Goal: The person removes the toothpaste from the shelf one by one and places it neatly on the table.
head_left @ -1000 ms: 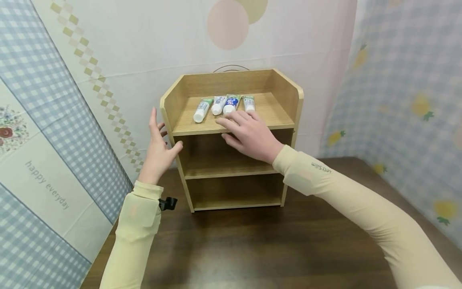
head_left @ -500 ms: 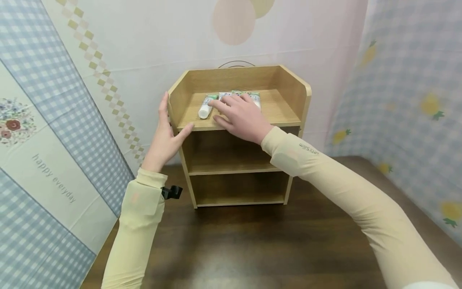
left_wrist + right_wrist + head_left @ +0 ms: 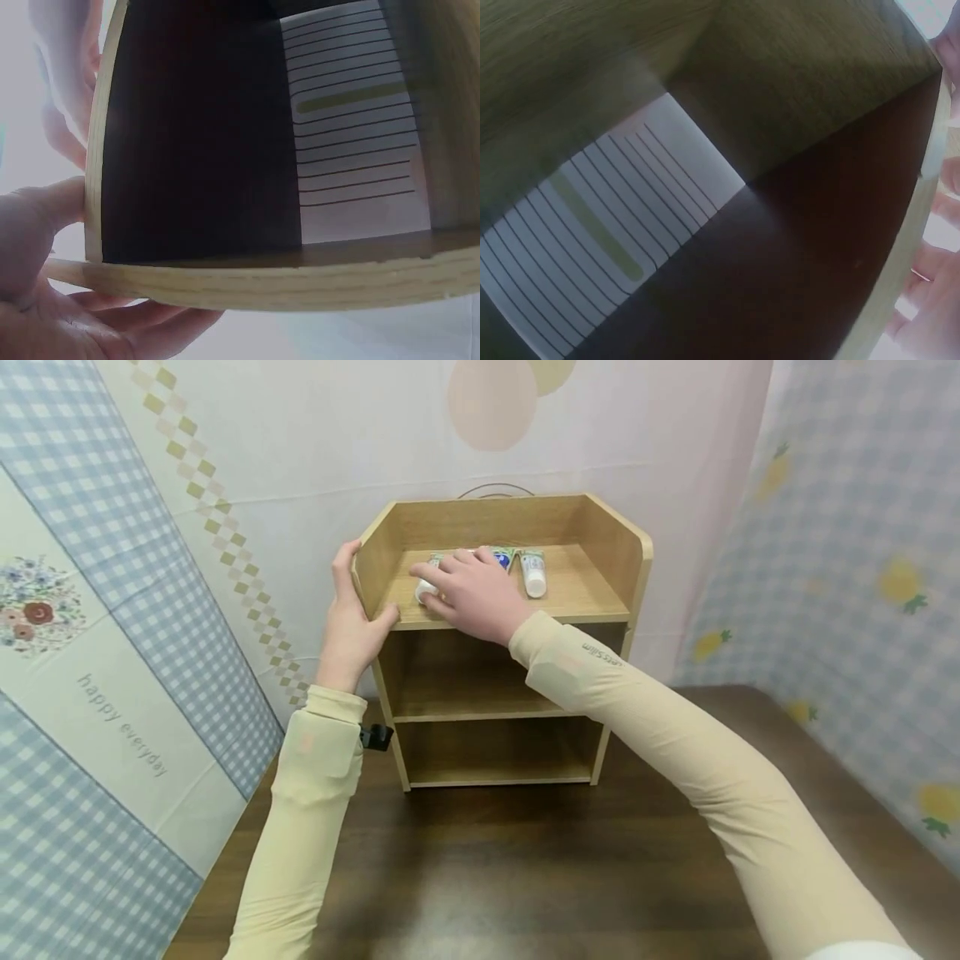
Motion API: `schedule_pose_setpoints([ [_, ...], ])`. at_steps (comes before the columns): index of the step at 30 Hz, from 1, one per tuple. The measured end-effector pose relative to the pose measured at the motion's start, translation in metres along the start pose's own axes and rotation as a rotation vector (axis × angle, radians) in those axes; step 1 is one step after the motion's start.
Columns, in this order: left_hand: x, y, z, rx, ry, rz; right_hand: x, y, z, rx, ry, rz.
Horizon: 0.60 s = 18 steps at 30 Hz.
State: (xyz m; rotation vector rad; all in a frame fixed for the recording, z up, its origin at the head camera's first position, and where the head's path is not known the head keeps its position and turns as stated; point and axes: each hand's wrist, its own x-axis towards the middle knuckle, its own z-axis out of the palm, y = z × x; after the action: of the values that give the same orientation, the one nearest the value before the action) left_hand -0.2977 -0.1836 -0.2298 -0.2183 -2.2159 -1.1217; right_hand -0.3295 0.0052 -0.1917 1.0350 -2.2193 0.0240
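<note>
My left hand (image 3: 352, 631) grips the left side panel of a small wooden shelf (image 3: 615, 539), thumb at the front edge and fingers along the outside. Four-sided views of the lower compartments fill both wrist views. Over the top board, my right hand (image 3: 480, 595) hovers or rests with loosely bent fingers above a toothpaste tube (image 3: 426, 592), whose white cap shows beside the thumb. Whether it touches that tube is hidden. A blue toothpaste tube (image 3: 503, 558) is partly covered by the hand. To its right lies a white toothpaste tube (image 3: 533, 575), cap forward.
Two lower compartments (image 3: 495, 752) stand open at the front. The shelf rests on a dark wooden table (image 3: 480, 868). Patterned cloth (image 3: 825, 568) hangs at the right, with checked cloth (image 3: 67, 460) at the left and a pale cloth behind.
My right hand has moved left across the tubes, uncovering the rightmost one and covering the left ones. My left hand has come up against the shelf's side and now holds it.
</note>
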Motion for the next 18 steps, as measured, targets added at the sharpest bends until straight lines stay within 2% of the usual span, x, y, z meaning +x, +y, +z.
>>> schedule_pose_setpoints([
  [5,-0.003,0.001,-0.006,0.026,0.0,-0.009,0.007,-0.009,0.004,-0.072,0.033,-0.002],
  [13,-0.004,0.001,-0.002,0.071,0.022,0.019,0.013,-0.011,0.004,-0.08,-0.115,0.091],
  [18,-0.005,0.001,0.0,0.076,0.025,0.012,0.003,-0.015,0.001,-0.079,-0.116,0.074],
])
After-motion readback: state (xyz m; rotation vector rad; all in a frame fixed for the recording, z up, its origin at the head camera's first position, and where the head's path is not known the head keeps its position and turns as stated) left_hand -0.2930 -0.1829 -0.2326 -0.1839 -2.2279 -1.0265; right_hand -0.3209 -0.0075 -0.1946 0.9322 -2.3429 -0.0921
